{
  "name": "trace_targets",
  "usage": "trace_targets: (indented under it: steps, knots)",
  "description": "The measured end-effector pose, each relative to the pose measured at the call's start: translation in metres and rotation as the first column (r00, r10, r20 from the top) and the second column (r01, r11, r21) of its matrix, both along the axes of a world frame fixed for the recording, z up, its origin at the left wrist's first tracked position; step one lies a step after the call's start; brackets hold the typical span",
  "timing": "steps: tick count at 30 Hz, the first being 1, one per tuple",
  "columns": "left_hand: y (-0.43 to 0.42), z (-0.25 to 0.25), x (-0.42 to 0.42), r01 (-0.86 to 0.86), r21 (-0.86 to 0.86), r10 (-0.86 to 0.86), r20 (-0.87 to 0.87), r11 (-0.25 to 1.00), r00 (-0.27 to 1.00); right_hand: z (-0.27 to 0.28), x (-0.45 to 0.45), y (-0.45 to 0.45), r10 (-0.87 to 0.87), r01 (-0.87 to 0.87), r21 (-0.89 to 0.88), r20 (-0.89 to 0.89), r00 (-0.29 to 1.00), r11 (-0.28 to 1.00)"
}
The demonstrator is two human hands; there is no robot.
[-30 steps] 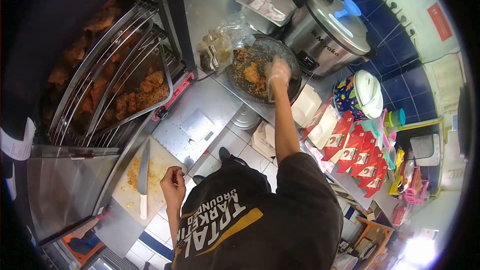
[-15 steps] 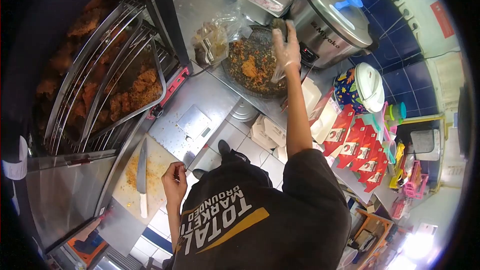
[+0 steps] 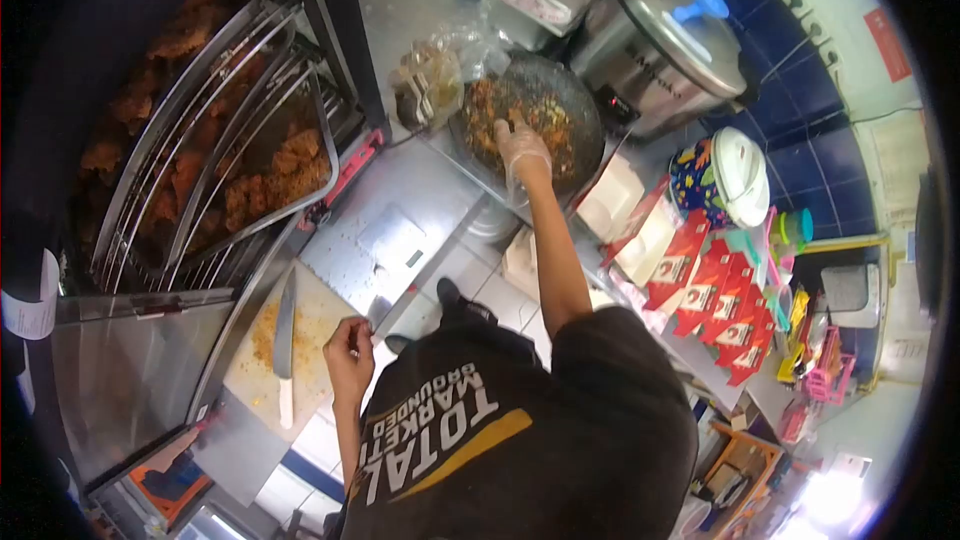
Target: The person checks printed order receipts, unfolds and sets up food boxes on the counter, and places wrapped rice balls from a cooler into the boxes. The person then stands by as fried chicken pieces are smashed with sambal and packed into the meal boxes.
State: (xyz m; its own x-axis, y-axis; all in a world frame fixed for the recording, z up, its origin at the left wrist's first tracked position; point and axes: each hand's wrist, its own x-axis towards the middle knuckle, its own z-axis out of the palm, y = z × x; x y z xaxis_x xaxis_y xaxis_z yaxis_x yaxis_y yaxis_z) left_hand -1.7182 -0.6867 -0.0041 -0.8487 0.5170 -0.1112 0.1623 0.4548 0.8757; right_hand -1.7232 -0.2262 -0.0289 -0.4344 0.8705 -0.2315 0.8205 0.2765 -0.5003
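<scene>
My right hand [image 3: 522, 148], in a clear plastic glove, reaches into a wide dark stone mortar [image 3: 583, 125]. Its fingers are bent down into the reddish-brown chopped mix [image 3: 545, 110] there; what they grip is hidden. My left hand [image 3: 350, 352] is bare and loosely closed, with nothing visible in it, held near my body. Close to it lies a white cutting board [image 3: 310, 340] with orange crumbs and a knife [image 3: 285, 330] with a white handle.
A glass cabinet at left holds racks of fried chicken [image 3: 275, 180]. Behind the mortar stand a plastic bag [image 3: 425, 80], a metal pan [image 3: 530, 0] and a rice cooker [image 3: 655, 50]. Red boxes [image 3: 700, 290] and a patterned container [image 3: 690, 175] sit at right.
My right hand has come down from the mortar's far rim, where it held a dark stone-like piece, into the mix. It now covers where the orange fried piece lay. My left hand stays put.
</scene>
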Motion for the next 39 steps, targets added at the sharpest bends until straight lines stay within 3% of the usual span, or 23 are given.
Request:
trace_targets:
  steps: [1, 4, 7, 11, 13, 14, 16, 17, 18, 20, 23, 25, 27, 28, 29, 30, 31, 32, 34, 36, 37, 38, 39]
  knots:
    - [0.011, -0.006, -0.006, -0.014, 0.046, 0.015, -0.022, 0.999, 1.0, 0.012, -0.011, 0.023, 0.009, -0.008, 0.03, -0.023, 1.0, 1.0]
    - [0.01, -0.001, -0.006, 0.016, -0.026, -0.016, 0.019, 1.0, 1.0, 0.027, -0.002, 0.044, 0.198, -0.196, 0.032, -0.185, 0.963, 0.98]
    - [0.012, 0.002, -0.003, -0.018, -0.018, 0.018, -0.008, 1.0, 1.0, 0.04, 0.006, 0.041, -0.228, 0.236, 0.106, -0.079, 0.97, 0.966]
    - [0.012, 0.002, -0.005, -0.02, -0.017, 0.02, 0.006, 1.0, 1.0, -0.012, 0.023, 0.062, -0.235, 0.227, 0.192, 0.019, 0.972, 0.955]
    - [0.013, 0.0, -0.006, -0.024, -0.02, 0.024, 0.006, 1.0, 1.0, -0.036, 0.03, 0.064, -0.13, 0.024, 0.509, 0.174, 0.976, 0.86]
    - [0.014, -0.001, -0.005, -0.022, -0.021, 0.023, 0.013, 1.0, 1.0, -0.043, 0.03, 0.064, -0.133, 0.028, 0.506, 0.173, 0.976, 0.862]
    - [0.016, 0.0, -0.004, -0.007, -0.014, 0.007, 0.006, 1.0, 1.0, -0.049, 0.023, 0.056, -0.159, -0.008, 0.755, 0.148, 0.976, 0.656]
    - [0.018, -0.001, -0.004, 0.004, 0.001, -0.004, -0.003, 1.0, 1.0, -0.003, 0.012, 0.032, -0.033, -0.075, 0.547, 0.184, 0.982, 0.834]
    - [0.019, -0.002, -0.003, 0.018, 0.001, -0.018, -0.005, 1.0, 1.0, 0.001, 0.006, 0.019, 0.1, -0.156, 0.445, 0.148, 0.984, 0.882]
    - [0.02, -0.005, -0.003, 0.039, -0.008, -0.04, -0.004, 0.999, 0.999, -0.002, -0.008, -0.001, 0.152, -0.188, 0.308, 0.138, 0.979, 0.933]
    - [0.021, -0.001, -0.004, 0.099, -0.042, -0.1, -0.014, 0.994, 0.995, -0.022, -0.012, 0.002, 0.129, -0.18, 0.365, 0.16, 0.979, 0.914]
    - [0.023, 0.004, -0.003, 0.097, -0.025, -0.098, -0.016, 0.995, 0.995, -0.018, 0.0, 0.004, 0.081, -0.102, 0.343, 0.075, 0.994, 0.934]
    - [0.025, 0.005, -0.005, 0.088, 0.0, -0.088, -0.021, 0.996, 0.996, -0.015, 0.02, 0.024, -0.032, 0.039, 0.015, -0.316, 0.948, 0.999]
    - [0.022, 0.003, -0.005, 0.094, -0.008, -0.094, -0.029, 0.996, 0.995, -0.022, 0.029, 0.031, -0.027, 0.083, 0.102, -0.461, 0.887, 0.991]
    - [0.021, 0.0, -0.005, 0.106, -0.015, -0.106, -0.034, 0.994, 0.994, -0.029, 0.048, 0.04, -0.037, 0.096, 0.106, -0.456, 0.889, 0.99]
    - [0.022, 0.002, -0.005, 0.106, -0.045, -0.107, -0.02, 0.993, 0.994, 0.005, 0.072, 0.025, -0.274, -0.041, -0.366, -0.763, 0.585, 0.93]
    - [0.02, -0.003, -0.005, 0.131, -0.039, -0.132, -0.011, 0.991, 0.991, 0.033, 0.097, 0.013, -0.604, -0.357, -0.636, -0.768, 0.212, 0.684]
    - [0.019, -0.01, -0.007, 0.133, -0.004, -0.133, -0.011, 0.991, 0.991, 0.046, 0.12, 0.011, -0.603, -0.333, -0.634, -0.771, 0.204, 0.698]
    - [0.025, -0.007, -0.005, 0.144, 0.0, -0.144, 0.013, 0.99, 0.989, 0.061, 0.163, 0.011, -0.564, -0.472, -0.511, -0.825, 0.035, 0.718]
    - [0.03, -0.011, -0.006, 0.179, -0.003, -0.179, 0.002, 0.984, 0.984, 0.062, 0.194, 0.016, -0.611, -0.194, -0.583, -0.779, -0.141, 0.789]
    - [0.028, -0.012, -0.007, 0.189, -0.019, -0.189, -0.021, 0.982, 0.982, 0.055, 0.212, 0.019, -0.537, -0.056, -0.534, -0.841, -0.065, 0.844]
    - [0.029, -0.01, -0.008, 0.213, -0.023, -0.213, -0.053, 0.977, 0.976, 0.009, 0.237, 0.053, -0.371, 0.106, -0.363, -0.926, 0.072, 0.926]
    - [0.03, -0.01, -0.01, 0.24, -0.011, -0.24, -0.092, 0.971, 0.966, 0.006, 0.24, 0.06, -0.398, 0.266, -0.329, -0.877, 0.27, 0.906]
